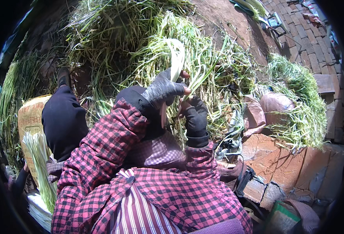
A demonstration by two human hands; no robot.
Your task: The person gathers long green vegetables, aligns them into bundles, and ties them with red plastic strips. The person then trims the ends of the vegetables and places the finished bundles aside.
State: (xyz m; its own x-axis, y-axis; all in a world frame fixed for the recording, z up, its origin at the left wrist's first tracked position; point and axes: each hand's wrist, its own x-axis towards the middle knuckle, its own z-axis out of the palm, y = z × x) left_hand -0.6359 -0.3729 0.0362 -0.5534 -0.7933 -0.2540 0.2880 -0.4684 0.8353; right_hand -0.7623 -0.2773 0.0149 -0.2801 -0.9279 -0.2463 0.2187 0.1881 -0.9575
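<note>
My left hand (pixel 166 87), in a grey fingerless glove, holds a small bundle of pale leafy stalks (pixel 176 60) that curves over at its top. The pinkish lower stems (pixel 163 114) stick out below that hand. Close by on the right, my right hand (pixel 194 114), in a black fingerless glove, pinches a few long green blades (pixel 202 77) between its fingertips. My left fingertips nearly meet these blades. Beneath both hands spreads a loose heap of green and yellowish leaves (pixel 172 27). A checked cloth (pixel 160 150) covers my lap.
At left, a bundle of pale stalks (pixel 39 155) leans by a yellow printed sack (pixel 30 117), near a dark-trousered leg (pixel 64 122); whose is unclear. Right: a pink bag (pixel 275 102), more cut leaves (pixel 303 117) and brick paving (pixel 306 41). A scale-like device (pixel 273 22) stands far right.
</note>
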